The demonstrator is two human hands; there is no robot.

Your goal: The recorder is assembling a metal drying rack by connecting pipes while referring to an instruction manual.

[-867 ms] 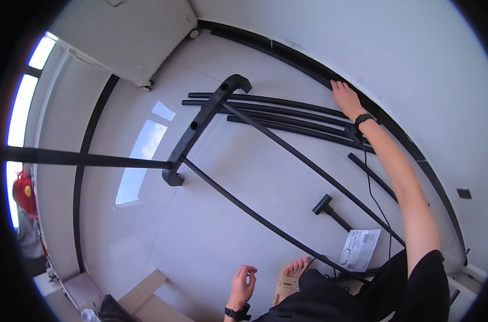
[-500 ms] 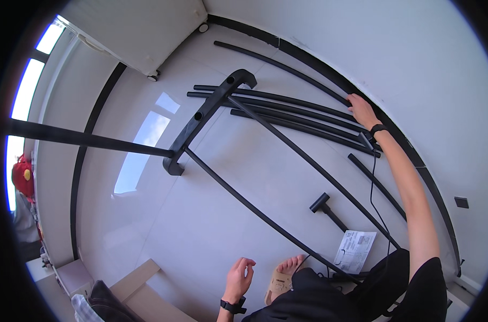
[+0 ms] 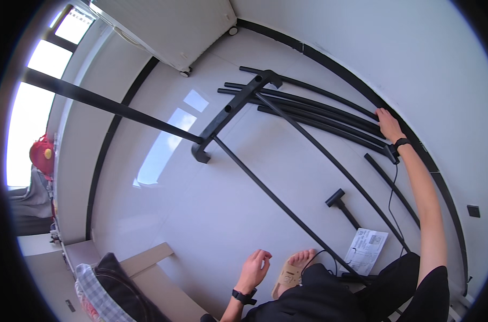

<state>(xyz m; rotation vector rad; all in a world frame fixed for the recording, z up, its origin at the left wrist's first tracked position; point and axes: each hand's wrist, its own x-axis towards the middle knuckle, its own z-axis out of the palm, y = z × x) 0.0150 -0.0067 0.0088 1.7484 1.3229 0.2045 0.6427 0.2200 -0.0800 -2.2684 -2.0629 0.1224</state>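
My right hand (image 3: 390, 125), with a black watch on the wrist, is closed round the near end of a long black tube (image 3: 322, 90) beside the wall. Several more black tubes (image 3: 303, 103) lie alongside it. The far parts of these tubes pass behind a black crossbar (image 3: 228, 109) with hooked ends and round holes, joined to two long rods (image 3: 270, 194) and a thicker pole (image 3: 117, 107). Low in the view, my left hand (image 3: 253, 272) hangs loosely curled, a gap between thumb and fingers, holding nothing visible. A black strap circles that wrist too.
A T-shaped black piece (image 3: 343, 206) and a printed sheet (image 3: 367, 248) lie near my knee. A thin cable (image 3: 391, 201) runs down beside my right arm. Another black tube (image 3: 391, 189) lies nearby. A white wheeled cabinet (image 3: 174, 27) stands at the back; cardboard (image 3: 163, 284) lies lower left.
My right hand has drawn the outer tube away from the wall, closer to the other tubes; its far end now passes by the crossbar's tip. The view has shifted; my left hand stays low.
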